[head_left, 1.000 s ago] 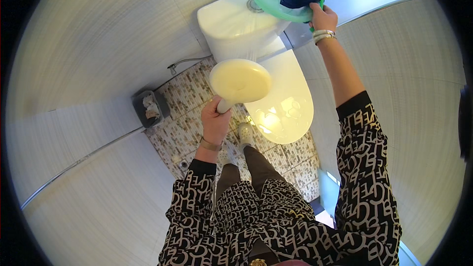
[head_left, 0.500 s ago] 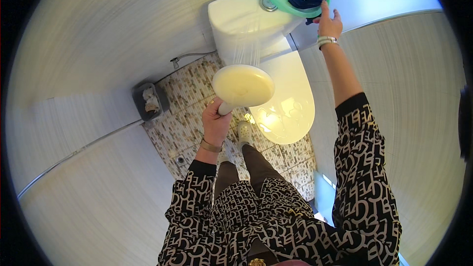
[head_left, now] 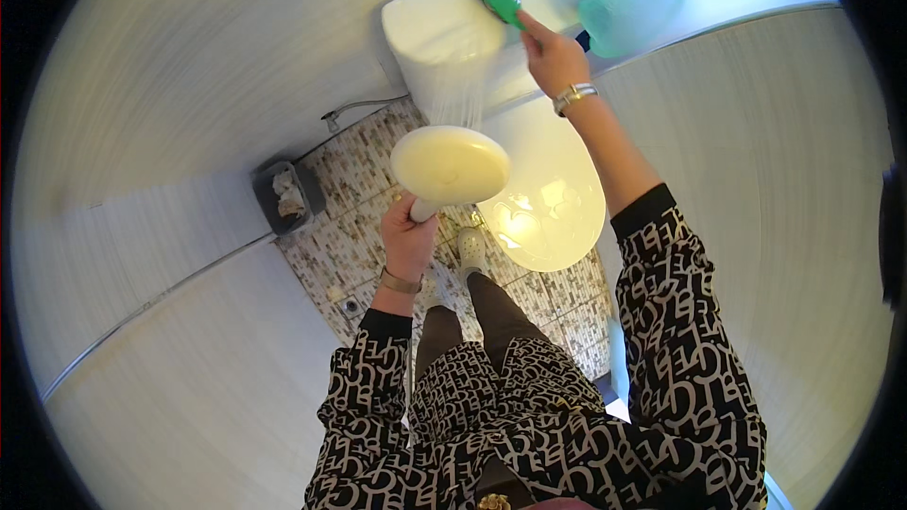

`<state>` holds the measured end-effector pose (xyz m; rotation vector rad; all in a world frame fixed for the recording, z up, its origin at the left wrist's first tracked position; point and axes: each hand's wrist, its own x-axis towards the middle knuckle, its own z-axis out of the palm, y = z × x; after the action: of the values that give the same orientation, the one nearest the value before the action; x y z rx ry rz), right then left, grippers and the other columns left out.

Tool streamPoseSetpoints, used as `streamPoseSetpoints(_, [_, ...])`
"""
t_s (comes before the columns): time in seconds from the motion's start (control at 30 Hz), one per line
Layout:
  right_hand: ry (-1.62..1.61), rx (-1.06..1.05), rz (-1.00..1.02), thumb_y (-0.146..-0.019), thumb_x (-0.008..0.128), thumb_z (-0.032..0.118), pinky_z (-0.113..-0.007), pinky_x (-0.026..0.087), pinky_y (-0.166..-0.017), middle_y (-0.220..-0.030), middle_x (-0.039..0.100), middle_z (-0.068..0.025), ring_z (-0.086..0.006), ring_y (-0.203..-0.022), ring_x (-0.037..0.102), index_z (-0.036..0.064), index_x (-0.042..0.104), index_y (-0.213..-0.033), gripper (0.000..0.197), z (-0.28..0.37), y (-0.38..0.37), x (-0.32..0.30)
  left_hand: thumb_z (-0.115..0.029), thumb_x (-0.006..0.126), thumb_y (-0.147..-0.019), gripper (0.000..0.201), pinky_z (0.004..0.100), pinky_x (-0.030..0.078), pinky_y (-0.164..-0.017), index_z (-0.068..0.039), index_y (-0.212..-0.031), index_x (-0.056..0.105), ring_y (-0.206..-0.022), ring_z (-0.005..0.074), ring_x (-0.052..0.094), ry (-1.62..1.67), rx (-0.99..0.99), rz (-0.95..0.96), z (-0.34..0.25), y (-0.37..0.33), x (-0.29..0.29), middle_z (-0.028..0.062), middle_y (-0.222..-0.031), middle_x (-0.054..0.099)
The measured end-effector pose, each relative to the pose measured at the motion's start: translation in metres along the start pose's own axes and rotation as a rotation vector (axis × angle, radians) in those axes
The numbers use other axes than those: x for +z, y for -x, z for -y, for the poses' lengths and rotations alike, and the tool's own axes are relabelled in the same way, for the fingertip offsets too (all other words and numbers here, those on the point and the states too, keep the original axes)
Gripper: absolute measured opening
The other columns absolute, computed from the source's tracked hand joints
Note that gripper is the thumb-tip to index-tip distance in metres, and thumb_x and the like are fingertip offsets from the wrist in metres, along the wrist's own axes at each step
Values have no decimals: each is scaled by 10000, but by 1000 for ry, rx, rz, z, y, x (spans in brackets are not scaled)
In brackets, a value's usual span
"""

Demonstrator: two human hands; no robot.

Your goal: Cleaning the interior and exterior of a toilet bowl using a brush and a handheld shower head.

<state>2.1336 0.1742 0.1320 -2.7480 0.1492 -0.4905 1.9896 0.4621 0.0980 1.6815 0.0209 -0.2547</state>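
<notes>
My left hand (head_left: 408,244) is closed round the handle of a cream shower head (head_left: 451,165). Water streams from it toward the front of the white toilet tank (head_left: 444,24). A green scrub brush (head_left: 498,2) is held by its handle in my right hand (head_left: 557,64), over the tank top by the flush button; its bristles are hidden. Right of that hand is a translucent green basin (head_left: 631,8), blurred and apparently tipped. A bit of dark cloth (head_left: 583,41) shows beside it. The closed toilet lid (head_left: 546,198) is wet and shiny below my right forearm.
A grey bin (head_left: 286,200) with crumpled paper stands on the tiled floor (head_left: 354,165) at left. A small tap with a hose (head_left: 331,119) comes off the wall near the tank. Light panelled walls close in on both sides. A floor drain (head_left: 350,305) lies left of my feet.
My right hand moved left from the basin to the tank top with the brush. The basin shifted right and tipped, its contents out of sight. The shower head moved slightly left, still spraying.
</notes>
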Motion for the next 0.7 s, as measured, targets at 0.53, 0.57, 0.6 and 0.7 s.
streamPoseSetpoints(0.53, [-89,122,202,-864,504,168,-449,488,-607,-763,633,-163,-340,-671,618,278,505,-1278,429,45,22,18,60,622,-753,96,237,438,-631,-14,-796,580,-686,59,507,40,17,-190,13,-2,-6,4,-748,592])
streamPoseSetpoints(0.57, [-80,32,204,-864,495,172,-450,488,-598,-768,634,-159,-335,-677,619,257,511,-1267,412,65,27,30,71,625,-751,106,230,438,-639,-14,-786,573,-692,58,510,49,39,-246,10,-3,-4,2,-752,594])
streamPoseSetpoints(0.6, [-76,-10,243,-865,488,181,-445,489,-589,-730,626,-153,-332,-660,616,233,521,-1252,392,84,29,36,71,625,-751,106,230,438,-639,-14,-786,573,-692,58,510,44,38,-233,10,-2,-5,2,-752,594])
streamPoseSetpoints(0.7, [-32,-33,281,-869,482,191,-446,486,-580,-707,617,-151,-333,-652,612,231,536,-1232,369,95,16,32,100,603,-766,124,221,428,-681,-21,-785,586,-746,75,524,225,-57,-191,9,0,-2,-3,-810,592])
